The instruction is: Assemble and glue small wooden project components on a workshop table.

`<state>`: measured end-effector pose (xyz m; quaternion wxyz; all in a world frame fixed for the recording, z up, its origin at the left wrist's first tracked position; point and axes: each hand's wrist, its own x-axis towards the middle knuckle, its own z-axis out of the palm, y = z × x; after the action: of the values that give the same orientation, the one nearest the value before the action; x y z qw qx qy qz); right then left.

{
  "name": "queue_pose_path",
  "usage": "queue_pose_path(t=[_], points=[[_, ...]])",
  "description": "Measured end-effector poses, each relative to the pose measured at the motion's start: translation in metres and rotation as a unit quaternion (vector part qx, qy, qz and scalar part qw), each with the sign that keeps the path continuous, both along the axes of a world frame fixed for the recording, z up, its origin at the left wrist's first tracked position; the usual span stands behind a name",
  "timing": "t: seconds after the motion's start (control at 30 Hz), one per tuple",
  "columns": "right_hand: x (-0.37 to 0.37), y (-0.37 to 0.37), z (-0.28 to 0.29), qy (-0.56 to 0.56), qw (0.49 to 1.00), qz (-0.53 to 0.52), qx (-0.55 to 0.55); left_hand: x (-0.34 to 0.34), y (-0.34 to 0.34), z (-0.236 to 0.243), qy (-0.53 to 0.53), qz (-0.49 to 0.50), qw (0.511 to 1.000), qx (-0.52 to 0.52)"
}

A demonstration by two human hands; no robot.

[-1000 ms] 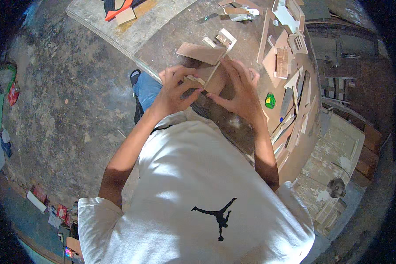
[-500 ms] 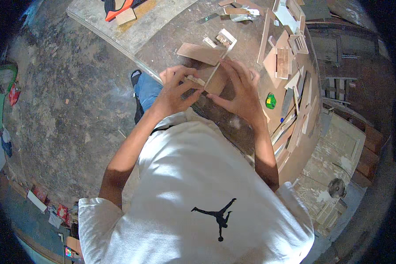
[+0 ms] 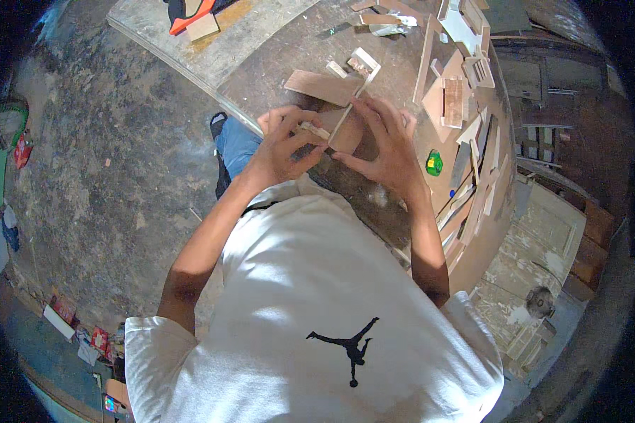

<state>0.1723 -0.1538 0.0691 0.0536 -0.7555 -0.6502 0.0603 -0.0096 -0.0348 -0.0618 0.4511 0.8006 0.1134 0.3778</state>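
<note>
My left hand (image 3: 281,152) is closed on a short wooden strip (image 3: 315,130), fingers on one side and thumb on the other. Facing it, my right hand (image 3: 391,154) grips a thin wooden panel (image 3: 348,132), with its fingers over the far edge and the thumb at the near corner. The strip's end meets the panel's edge between both hands; I cannot tell whether they are joined. Just beyond lies a flat brown board (image 3: 320,86). Past the panel's far end sits a small pale wooden frame (image 3: 364,63), with a little wood block (image 3: 336,68) beside it.
A green tape measure (image 3: 434,163) lies on the worktable right of my right hand. Wood offcuts (image 3: 466,169) crowd that side, around a small slatted wooden piece (image 3: 478,72). At the far left, an orange-and-black tool (image 3: 192,15) rests by a wood block (image 3: 202,27).
Both hands keep nearly the same hold on the strip and panel. Only a very slight shift of the right hand and forearm shows.
</note>
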Motion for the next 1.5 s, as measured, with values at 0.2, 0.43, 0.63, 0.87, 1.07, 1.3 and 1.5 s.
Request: queue_pose_path(t=[0.2,0.43,0.63,0.87,1.07,1.3,1.5], points=[[0.001,0.002,0.004,0.019,1.0,-0.001,-0.002,0.0,0.002,0.004,0.015,-0.005,1.0,0.01],[0.004,0.012,0.006,-0.015,0.999,0.005,0.029,0.0,0.004,0.003,0.004,-0.015,1.0,0.007],[0.01,0.02,0.008,-0.013,1.0,0.02,0.004,-0.002,0.006,0.006,0.022,-0.029,0.999,0.011],[0.007,0.017,0.002,0.009,0.999,0.042,0.0,0.0,0.002,0.004,0.015,-0.018,1.0,0.014],[0.009,0.011,-0.001,0.048,0.998,-0.022,0.019,0.001,0.002,0.005,0.017,-0.018,1.0,0.0],[0.014,0.01,-0.005,0.021,1.0,0.008,0.01,0.002,0.004,0.006,0.007,-0.013,0.999,0.038],[0.011,0.014,-0.005,0.044,0.998,0.035,0.001,0.003,0.004,0.002,-0.007,-0.009,0.999,0.031]])
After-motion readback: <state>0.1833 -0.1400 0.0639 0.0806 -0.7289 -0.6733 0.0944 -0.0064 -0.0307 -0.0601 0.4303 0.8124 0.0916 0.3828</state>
